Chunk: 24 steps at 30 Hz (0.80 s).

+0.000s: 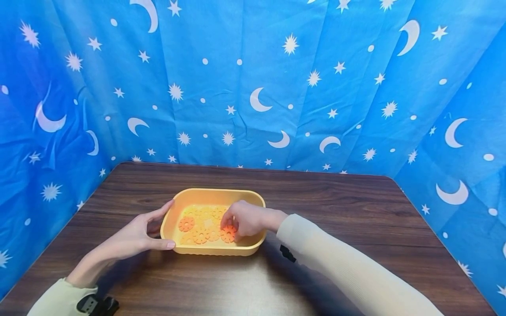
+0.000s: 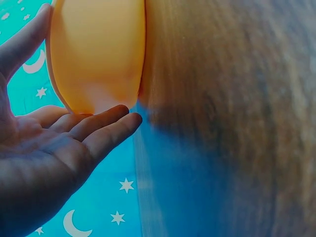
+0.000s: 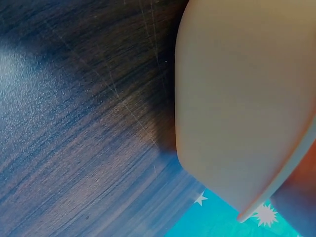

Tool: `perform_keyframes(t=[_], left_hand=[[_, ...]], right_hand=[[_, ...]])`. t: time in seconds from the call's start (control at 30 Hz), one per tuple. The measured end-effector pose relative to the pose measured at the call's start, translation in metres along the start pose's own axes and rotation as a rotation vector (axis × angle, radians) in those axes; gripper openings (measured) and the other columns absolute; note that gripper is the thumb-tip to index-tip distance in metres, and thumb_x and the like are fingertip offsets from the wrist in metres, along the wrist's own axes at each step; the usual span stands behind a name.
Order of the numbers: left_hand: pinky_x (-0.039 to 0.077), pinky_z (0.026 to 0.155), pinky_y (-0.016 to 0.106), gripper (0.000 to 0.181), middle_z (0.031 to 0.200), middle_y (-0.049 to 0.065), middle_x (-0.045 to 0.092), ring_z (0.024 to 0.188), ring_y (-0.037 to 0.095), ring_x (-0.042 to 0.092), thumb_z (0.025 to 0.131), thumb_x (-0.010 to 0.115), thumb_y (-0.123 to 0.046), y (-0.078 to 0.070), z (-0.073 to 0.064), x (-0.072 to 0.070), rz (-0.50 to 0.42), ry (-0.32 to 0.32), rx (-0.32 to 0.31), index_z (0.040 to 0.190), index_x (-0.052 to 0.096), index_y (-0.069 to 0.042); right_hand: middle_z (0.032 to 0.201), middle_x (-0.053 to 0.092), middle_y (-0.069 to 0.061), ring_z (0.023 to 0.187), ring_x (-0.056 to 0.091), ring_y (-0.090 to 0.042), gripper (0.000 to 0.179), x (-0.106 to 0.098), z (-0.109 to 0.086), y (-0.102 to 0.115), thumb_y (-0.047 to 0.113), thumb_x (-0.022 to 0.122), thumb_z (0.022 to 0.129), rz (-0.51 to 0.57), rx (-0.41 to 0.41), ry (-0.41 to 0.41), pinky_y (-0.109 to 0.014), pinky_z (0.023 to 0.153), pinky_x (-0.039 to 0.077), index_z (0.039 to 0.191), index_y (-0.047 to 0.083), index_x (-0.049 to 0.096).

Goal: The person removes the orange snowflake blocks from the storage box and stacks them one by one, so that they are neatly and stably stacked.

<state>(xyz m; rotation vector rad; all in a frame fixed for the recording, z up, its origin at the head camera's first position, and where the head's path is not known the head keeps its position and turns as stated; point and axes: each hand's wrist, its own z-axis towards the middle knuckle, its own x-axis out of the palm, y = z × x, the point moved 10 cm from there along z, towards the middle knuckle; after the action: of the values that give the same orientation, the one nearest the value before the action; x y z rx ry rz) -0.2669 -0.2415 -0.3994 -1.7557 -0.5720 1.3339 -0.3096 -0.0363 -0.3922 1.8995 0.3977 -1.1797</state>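
Note:
A yellow plastic basin (image 1: 213, 251) stands on the table with rounded corners. My left hand (image 1: 132, 235) rests against its left end, thumb at the near corner and fingers at the far one. From the left wrist view, that hand (image 2: 54, 148) has its fingers extended along the basin's outer wall (image 2: 98, 49). Reaching over the right rim, my right hand (image 1: 249, 218) pinches an orange notched interlocking disc (image 1: 228, 234) inside the basin. Other orange discs (image 1: 186, 224) and yellow discs lie on the basin's floor. In the right wrist view the basin wall (image 3: 237, 98) hides most of the right hand.
The dark wood-grain table (image 1: 336, 228) extends around the basin. Behind it and along both sides hangs a blue curtain (image 1: 221, 79) with white moons and stars. Small black devices sit at both wrists.

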Motion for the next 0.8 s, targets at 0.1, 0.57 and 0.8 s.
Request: perform_keyframes(t=[0.1,0.57,0.8], left_hand=[[0.052,0.105,0.054,0.113,0.167,0.029,0.027,0.140,0.050,0.049,0.085,0.090,-0.032,0.000,0.000,0.000,-0.010,-0.001,-0.003,0.169,0.019,-0.008],[0.055,0.102,0.047,0.114,0.166,0.031,0.028,0.135,0.048,0.055,0.084,0.091,-0.030,0.001,0.000,0.001,-0.034,0.000,-0.011,0.169,0.018,-0.008],[0.056,0.101,0.048,0.114,0.165,0.033,0.029,0.135,0.049,0.055,0.084,0.091,-0.030,0.001,0.001,0.003,-0.039,0.007,-0.007,0.169,0.018,-0.008]], right_hand=[[0.094,0.071,0.005,0.080,0.060,-0.011,0.038,-0.002,-0.001,0.001,0.000,0.091,0.081,0.000,-0.004,-0.005,-0.022,0.076,0.052,0.116,0.010,0.080],[0.095,0.072,0.006,0.077,0.063,-0.009,0.042,-0.019,-0.008,0.005,0.005,0.092,0.081,0.057,-0.032,-0.060,-0.023,0.070,0.055,0.121,0.007,0.080],[0.093,0.073,0.002,0.069,0.063,-0.015,0.043,-0.031,-0.016,0.009,0.003,0.092,0.080,0.073,-0.074,-0.090,-0.025,0.062,0.052,0.121,0.004,0.079]])
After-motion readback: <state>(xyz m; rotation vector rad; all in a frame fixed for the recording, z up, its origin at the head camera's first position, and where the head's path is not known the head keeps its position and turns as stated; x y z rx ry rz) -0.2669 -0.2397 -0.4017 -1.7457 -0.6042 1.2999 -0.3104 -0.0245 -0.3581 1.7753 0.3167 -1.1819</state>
